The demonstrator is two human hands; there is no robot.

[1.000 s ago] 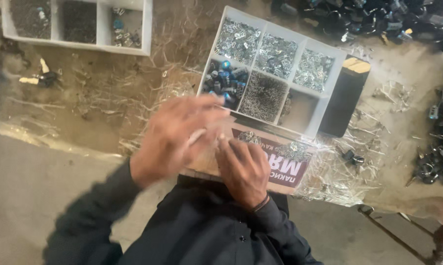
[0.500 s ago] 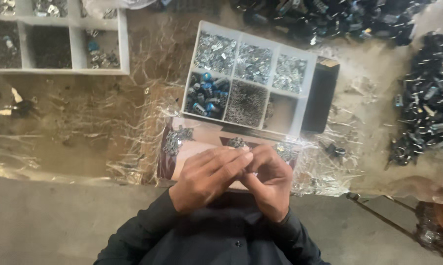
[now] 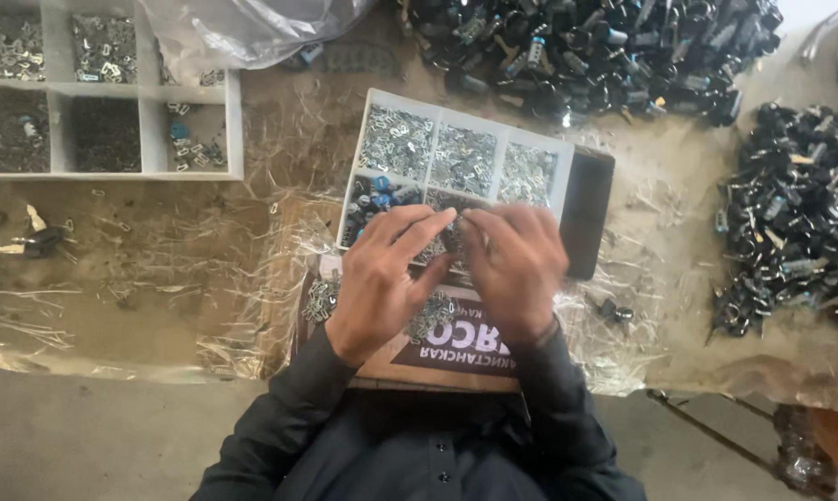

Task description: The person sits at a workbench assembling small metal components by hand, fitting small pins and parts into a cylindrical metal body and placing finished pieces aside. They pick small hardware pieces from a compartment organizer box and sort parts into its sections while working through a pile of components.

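While both hands (image 3: 451, 264) meet fingertip to fingertip, the parts tray (image 3: 465, 121) sits just beyond.

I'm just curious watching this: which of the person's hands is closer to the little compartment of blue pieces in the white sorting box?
The left. The left hand has its fingers right beside the blue pieces, just below them. The right hand is further off, toward the box's other side.

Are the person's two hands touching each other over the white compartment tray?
Touching. The head view shows the left hand and right hand meeting at the fingertips, no gap visible, above the white compartment tray.
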